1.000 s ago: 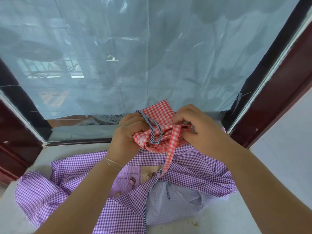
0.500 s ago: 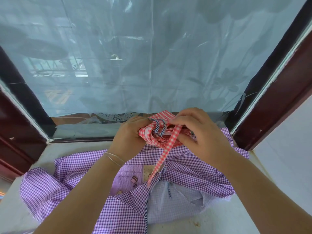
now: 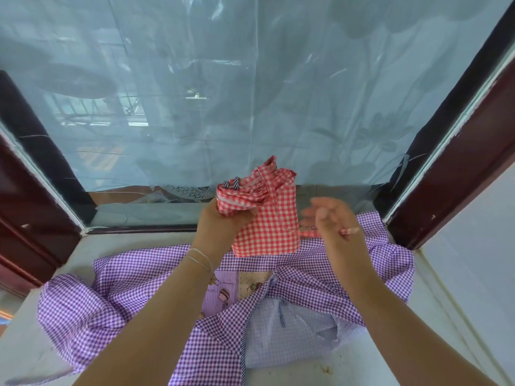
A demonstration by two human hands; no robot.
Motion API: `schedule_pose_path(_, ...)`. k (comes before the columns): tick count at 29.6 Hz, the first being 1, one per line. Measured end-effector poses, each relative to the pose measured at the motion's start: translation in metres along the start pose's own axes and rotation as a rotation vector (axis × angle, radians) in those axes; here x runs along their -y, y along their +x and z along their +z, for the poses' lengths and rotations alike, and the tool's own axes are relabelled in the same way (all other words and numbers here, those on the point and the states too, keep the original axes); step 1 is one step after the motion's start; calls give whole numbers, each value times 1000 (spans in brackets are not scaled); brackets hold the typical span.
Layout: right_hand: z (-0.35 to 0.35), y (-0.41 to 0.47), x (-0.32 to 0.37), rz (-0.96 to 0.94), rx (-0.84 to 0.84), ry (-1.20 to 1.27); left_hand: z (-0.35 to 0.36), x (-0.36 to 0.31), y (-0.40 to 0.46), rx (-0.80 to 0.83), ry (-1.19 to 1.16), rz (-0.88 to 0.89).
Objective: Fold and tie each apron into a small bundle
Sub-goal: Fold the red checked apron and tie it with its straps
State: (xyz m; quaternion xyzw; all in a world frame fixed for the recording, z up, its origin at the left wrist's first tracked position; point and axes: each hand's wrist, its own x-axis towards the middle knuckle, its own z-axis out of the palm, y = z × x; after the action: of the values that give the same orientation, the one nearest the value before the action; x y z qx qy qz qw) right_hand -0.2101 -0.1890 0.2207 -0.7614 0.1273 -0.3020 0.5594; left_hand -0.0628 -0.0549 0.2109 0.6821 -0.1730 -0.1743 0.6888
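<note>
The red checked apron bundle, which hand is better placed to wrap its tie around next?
Right. The right hand pinches the loose red tie beside the red checked apron bundle, while the left hand grips the bundle's gathered top, so it probably should keep holding.

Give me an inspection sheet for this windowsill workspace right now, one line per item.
Surface: pale stone sill, a few crumbs near the front.
Job's things: red gingham apron half bundled, held up; its red strap trails right; purple gingham apron spread loose beneath.
Clutter: nothing seen.
Grippers: left hand grips the red bundle; right hand blurred, seems to hold the strap.
Cables: nothing seen.
Surroundings: window covered with plastic sheet, dark red frame.
</note>
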Motion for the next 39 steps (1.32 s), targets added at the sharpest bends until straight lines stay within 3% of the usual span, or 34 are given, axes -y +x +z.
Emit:
schedule_pose_path(3, -1, 3, -2, -78, -83, -333, 1, 0, -3, 149, 198, 61)
schedule_pose_path(5, -5, 11, 12, -197, -30, -389, 1, -2, -9, 246, 370, 162)
schedule_pose_path(8, -11, 27, 43, -260, 244, -413, 3, -6, -14, 342, 563, 337)
schedule_pose_path(11, -11, 42, 55, -109, 664, -650, 1, -11, -15, 402, 665, 420)
schedule_pose_path(13, -10, 48, 56, -49, 775, -780, -2, -13, -14, 414, 689, 477)
schedule_pose_path(16, -12, 50, 59, -72, 757, -852, -10, -12, -12, 427, 669, 500)
schedule_pose_path(21, -30, 56, 73, -69, 594, -680, -19, -12, -12, 389, 679, 454)
schedule_pose_path(31, -16, 50, 61, 23, 684, -577, -12, -12, -9, 417, 722, 458)
schedule_pose_path(35, -20, 48, 56, 47, 614, -469, -14, -11, -7, 419, 708, 437)
schedule_pose_path(39, -15, 48, 47, 28, 654, -630, -15, -9, -5, 423, 726, 427)
